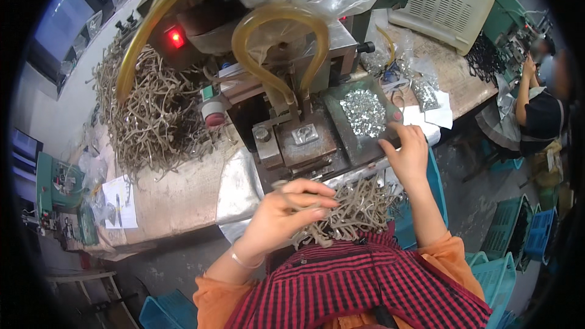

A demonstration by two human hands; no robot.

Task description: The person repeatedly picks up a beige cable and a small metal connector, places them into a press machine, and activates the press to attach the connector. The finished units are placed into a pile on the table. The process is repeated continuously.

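Note:
My left hand [285, 212] is closed around a grey-brown cord [281, 190], in front of the press. My right hand [409, 153] is stretched out with thumb and fingers apart, at the right edge of a dark tray [342, 123]. Small shiny metal pieces [364, 113] lie heaped in that tray. A pile of grey-brown cords [359, 207] rests between my forearms, above the checked apron. Between my hands and the machine sits the press's metal block [304, 135]; nothing of mine touches it.
A large heap of similar cords [152, 109] covers the bench left of the press. Yellow tubing [280, 12] loops over the machine, beside a lit red lamp [175, 38]. Plastic bags and paper [442, 109] lie right. A person [539, 109] works farther right, near plastic crates [506, 225].

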